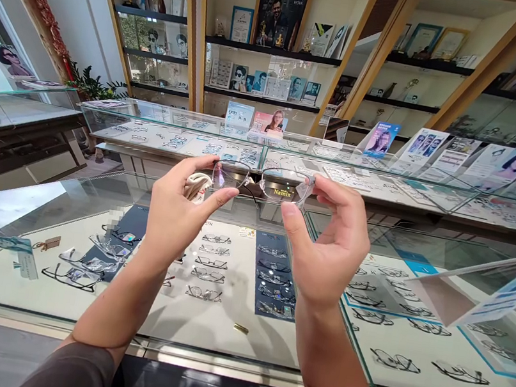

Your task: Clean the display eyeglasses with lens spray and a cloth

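A pair of thin-rimmed eyeglasses (pixel 231 175) is held up in front of me, level, above the glass counter. My left hand (pixel 174 216) is closed on its left side, index finger on top and thumb low near the lens. At the other end, my right hand (pixel 330 246) pinches the frame's right side, with its thumb by the lower rim. A bunched beige cloth (pixel 198 188) shows between the thumb and fingers of my left hand; how it is held is partly hidden. Gold lettering is visible through the right lens.
Below my hands is a glass display counter (pixel 221 337) with rows of eyeglasses (pixel 207 274) inside. Folded leaflets stand at right, including a large sign (pixel 490 293). A second glass showcase (pixel 175 126) runs across behind, with shelves (pixel 274 50) beyond it.
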A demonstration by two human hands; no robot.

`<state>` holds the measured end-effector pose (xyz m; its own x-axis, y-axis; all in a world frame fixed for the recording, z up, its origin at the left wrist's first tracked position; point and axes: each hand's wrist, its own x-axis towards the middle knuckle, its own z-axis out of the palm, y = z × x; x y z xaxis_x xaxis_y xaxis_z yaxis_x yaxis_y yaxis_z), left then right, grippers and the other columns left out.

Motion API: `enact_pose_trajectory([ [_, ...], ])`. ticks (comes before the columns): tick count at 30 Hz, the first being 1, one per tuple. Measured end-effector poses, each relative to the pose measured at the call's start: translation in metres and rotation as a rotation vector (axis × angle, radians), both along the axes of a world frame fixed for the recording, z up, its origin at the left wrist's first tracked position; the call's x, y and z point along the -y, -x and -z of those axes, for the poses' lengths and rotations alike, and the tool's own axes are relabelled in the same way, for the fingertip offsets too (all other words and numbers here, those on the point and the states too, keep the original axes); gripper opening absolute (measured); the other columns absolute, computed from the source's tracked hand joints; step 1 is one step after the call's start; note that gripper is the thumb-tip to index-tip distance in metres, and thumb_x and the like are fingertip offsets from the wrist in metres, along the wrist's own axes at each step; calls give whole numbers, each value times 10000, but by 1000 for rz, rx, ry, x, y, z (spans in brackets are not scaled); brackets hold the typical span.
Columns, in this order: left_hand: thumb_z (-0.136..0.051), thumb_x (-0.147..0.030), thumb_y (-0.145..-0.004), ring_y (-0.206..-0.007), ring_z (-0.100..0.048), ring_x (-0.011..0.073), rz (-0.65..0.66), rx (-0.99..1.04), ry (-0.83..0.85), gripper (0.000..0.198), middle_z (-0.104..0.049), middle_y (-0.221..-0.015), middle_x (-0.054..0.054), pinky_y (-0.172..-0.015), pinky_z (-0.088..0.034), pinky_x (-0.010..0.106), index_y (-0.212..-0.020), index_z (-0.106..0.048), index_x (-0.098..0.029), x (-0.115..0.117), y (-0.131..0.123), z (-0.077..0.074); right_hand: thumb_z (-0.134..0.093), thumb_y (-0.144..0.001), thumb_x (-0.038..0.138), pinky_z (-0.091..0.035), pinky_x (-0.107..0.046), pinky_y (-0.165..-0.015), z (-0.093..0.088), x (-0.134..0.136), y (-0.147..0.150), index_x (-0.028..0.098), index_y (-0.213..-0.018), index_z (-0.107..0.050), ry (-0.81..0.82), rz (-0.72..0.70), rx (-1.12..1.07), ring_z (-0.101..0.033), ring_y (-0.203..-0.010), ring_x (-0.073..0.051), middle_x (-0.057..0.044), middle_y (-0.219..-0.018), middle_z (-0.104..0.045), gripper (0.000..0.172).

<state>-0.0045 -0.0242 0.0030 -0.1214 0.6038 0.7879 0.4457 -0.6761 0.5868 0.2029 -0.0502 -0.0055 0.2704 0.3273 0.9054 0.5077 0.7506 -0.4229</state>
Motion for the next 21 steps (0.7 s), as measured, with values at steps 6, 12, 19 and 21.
enact_pose_trajectory([
  [6, -875, -610, -855, -1021, -776, 270, 29, 13, 18, 504, -794, -1025, 70, -796, -665, 377, -1218, -791, -269, -3, 1, 0, -793, -903, 334, -592, -596, -1090, 1, 1, 0, 307, -1286, -728, -3, -5, 2, -683, -1230, -313, -73, -1245, -737, 389],
  [12, -880, -609, -853, -1053, -754, 259, -47, 25, -65, 538, -773, -1131, 76, -814, -656, 368, -1247, -763, -263, 1, -3, 1, -787, -908, 333, -565, -595, -1119, 3, -2, 0, 298, -1312, -712, 30, -33, -13, -684, -1244, -306, -76, -1274, -739, 413],
  [19, -919, -591, -815, -1134, -707, 278, -209, 12, -262, 558, -726, -1182, 88, -861, -646, 412, -1230, -729, -270, 8, -9, 6, -770, -931, 356, -573, -558, -1108, 8, -11, -5, 303, -1375, -664, 157, -124, -2, -705, -1248, -284, -81, -1363, -744, 460],
  [21, -926, -589, -807, -1139, -699, 281, -224, 8, -274, 569, -718, -1185, 87, -866, -643, 416, -1233, -724, -271, 8, -9, 7, -773, -933, 359, -581, -539, -1096, 9, -13, -5, 306, -1378, -656, 174, -139, -1, -709, -1254, -277, -81, -1373, -746, 463],
])
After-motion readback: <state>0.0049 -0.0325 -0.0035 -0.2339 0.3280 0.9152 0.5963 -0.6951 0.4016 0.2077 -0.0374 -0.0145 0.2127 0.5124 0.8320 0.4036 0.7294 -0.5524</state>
